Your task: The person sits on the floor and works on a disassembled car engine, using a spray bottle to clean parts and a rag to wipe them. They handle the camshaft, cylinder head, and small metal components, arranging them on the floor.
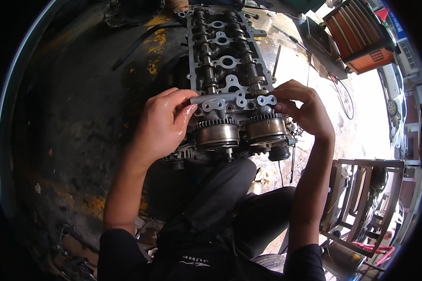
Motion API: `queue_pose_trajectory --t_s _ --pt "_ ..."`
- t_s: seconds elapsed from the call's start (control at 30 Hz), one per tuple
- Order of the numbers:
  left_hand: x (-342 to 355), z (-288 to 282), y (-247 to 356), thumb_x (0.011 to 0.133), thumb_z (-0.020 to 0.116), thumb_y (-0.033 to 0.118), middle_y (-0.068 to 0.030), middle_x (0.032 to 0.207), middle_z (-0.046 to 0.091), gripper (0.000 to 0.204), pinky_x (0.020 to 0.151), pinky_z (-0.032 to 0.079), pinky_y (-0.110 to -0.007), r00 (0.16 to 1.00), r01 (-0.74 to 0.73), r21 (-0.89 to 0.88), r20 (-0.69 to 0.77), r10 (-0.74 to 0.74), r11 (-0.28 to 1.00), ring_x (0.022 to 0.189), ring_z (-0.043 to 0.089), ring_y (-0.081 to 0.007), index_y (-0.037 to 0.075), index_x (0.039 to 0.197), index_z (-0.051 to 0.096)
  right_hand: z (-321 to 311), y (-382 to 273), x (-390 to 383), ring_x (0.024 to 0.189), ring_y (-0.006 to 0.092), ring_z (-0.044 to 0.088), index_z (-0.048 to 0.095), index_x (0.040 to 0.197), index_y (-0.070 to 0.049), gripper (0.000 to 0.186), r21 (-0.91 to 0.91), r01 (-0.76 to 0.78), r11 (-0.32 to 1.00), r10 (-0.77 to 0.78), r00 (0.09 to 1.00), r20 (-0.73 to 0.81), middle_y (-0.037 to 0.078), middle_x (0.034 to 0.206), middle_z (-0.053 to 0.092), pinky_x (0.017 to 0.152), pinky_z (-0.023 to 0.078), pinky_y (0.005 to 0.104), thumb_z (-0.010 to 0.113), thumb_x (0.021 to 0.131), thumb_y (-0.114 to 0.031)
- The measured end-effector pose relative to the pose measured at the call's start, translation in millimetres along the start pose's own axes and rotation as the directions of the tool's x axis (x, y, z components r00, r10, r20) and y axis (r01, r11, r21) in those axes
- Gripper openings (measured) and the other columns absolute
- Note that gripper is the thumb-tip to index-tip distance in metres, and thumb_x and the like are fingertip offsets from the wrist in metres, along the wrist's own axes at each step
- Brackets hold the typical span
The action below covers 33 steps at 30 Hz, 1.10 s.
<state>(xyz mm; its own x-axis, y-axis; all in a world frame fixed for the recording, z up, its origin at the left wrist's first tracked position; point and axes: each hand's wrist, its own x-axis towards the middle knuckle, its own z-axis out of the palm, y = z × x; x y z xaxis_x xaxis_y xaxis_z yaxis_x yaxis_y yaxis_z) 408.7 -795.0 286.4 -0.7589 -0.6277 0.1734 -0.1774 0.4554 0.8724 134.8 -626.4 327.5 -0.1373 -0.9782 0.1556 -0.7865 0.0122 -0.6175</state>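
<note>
A cylinder head (270,70) with two camshafts (206,60) lies lengthwise before me, its geared end nearest. Across that end sits a silver camshaft bearing cap (220,97) with a long bar-like arm. My left hand (162,122), its fingers wet and shiny, pinches the left end of this cap between thumb and forefinger. My right hand (305,108) has thumb and fingers closed at the right edge of a small two-hole cap (267,100). Closest to me are two toothed cam gears, the left gear (217,133) and the right gear (266,129).
My dark-trousered knee (234,175) is just below the gears. A black hose (147,37) lies on the dark, stained floor at left. An orange tool cabinet (361,35) stands at far right, with a metal frame (361,206) at lower right. A tyre (269,261) shows below.
</note>
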Motion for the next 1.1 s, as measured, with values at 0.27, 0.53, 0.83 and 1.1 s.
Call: queue_pose_trajectory --t_s 0.27,0.53,0.83,1.1 --pt "-2.2 -2.4 -10.9 0.092 0.065 -0.001 -0.0159 0.086 0.066 0.016 0.061 0.049 -0.030 0.994 -0.095 -0.050 -0.055 0.092 0.994 0.067 0.062 -0.0201 -0.005 0.107 0.068 12.2 -9.0 -7.9 0.089 0.0180 0.066 0.071 0.106 0.003 0.024 0.034 -0.114 0.993 0.115 0.993 -0.029 0.010 0.101 0.068 0.075 0.053 0.0303 0.075 0.083 -0.002" --pt "-1.5 4.5 -17.2 0.085 0.067 -0.009 -0.0160 0.087 0.067 0.024 0.067 0.052 -0.032 0.980 -0.153 -0.032 -0.137 0.147 0.988 0.073 0.064 -0.0246 -0.005 0.108 0.068 27.2 0.4 -16.3 0.087 0.0173 0.064 0.071 0.105 0.003 0.024 0.105 -0.081 0.991 0.098 0.981 -0.169 0.011 0.099 0.068 0.072 0.052 0.0286 0.075 0.085 -0.009" --pt "2.2 3.5 -9.4 0.082 0.067 -0.013 -0.0163 0.089 0.067 0.031 0.070 0.052 -0.033 0.980 -0.111 0.082 -0.155 0.123 0.990 0.079 0.064 -0.0270 -0.006 0.112 0.067 24.7 9.0 6.1 0.082 0.0211 0.064 0.068 0.102 0.003 0.025 0.071 0.024 0.997 -0.011 0.985 -0.173 0.013 0.098 0.065 0.069 0.052 0.0313 0.074 0.086 -0.015" --pt "2.1 5.3 -6.6 0.081 0.063 -0.014 -0.0158 0.092 0.069 0.031 0.072 0.050 -0.031 0.987 -0.022 0.147 -0.153 0.045 0.989 0.080 0.063 -0.0243 -0.008 0.111 0.068 16.9 11.8 14.4 0.081 0.0244 0.065 0.070 0.104 0.002 0.035 0.007 0.122 0.993 -0.121 0.989 -0.079 0.013 0.093 0.066 0.068 0.051 0.0339 0.072 0.085 -0.028"
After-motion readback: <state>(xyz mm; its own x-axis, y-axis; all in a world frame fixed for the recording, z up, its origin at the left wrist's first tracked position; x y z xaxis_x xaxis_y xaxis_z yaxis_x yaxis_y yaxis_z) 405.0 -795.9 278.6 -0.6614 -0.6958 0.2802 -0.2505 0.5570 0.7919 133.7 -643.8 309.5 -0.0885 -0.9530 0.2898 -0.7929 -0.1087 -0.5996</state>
